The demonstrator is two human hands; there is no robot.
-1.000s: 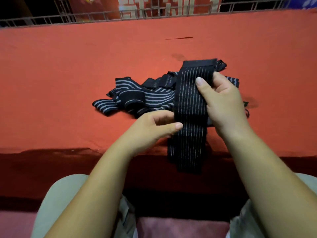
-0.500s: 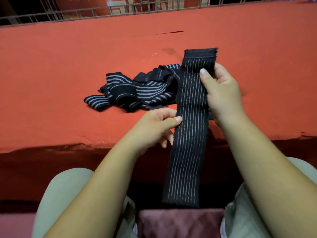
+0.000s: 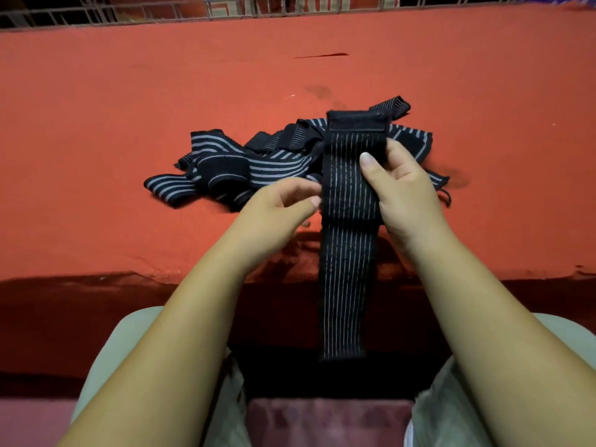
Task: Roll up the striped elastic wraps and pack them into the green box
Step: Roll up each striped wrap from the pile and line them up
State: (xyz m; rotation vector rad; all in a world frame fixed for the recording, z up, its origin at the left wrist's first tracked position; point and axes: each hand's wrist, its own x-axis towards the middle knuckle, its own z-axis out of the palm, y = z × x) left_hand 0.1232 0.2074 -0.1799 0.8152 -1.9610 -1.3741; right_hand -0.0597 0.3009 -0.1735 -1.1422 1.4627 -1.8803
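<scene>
The right hand (image 3: pixel 408 195) grasps a black striped strap (image 3: pixel 346 285) near its upper end, thumb flat on the front and fingers wrapped behind. Half a second ago that end stood well clear above the thumb. Now it sits lower and closer to the thumb, with a plain black band across the top facing the camera. The left hand (image 3: pixel 274 211) has loosened from its pressed-thumb hold and sits at the strap's left edge with fingers half curled. It is blurred, so I cannot tell whether it pinches the edge or only touches it.

Below the hands the strap hangs straight down past the table edge to the lap (image 3: pixel 122 343), flat and unrolled. My reading is that the person has drawn the strap out and squared up the banded end as the starting point, so rolling is about to begin but has not begun.

Just behind the hands, on the red table (image 3: pixel 129 108), lies the pile (image 3: pixel 258 162) of other striped straps.

Counts: two hands, one strap in hand, one pile whose straps are too tangled to number, and no finished rolls. The green box is not in view. A metal railing (image 3: pixel 129 14) runs along the table's far side.
</scene>
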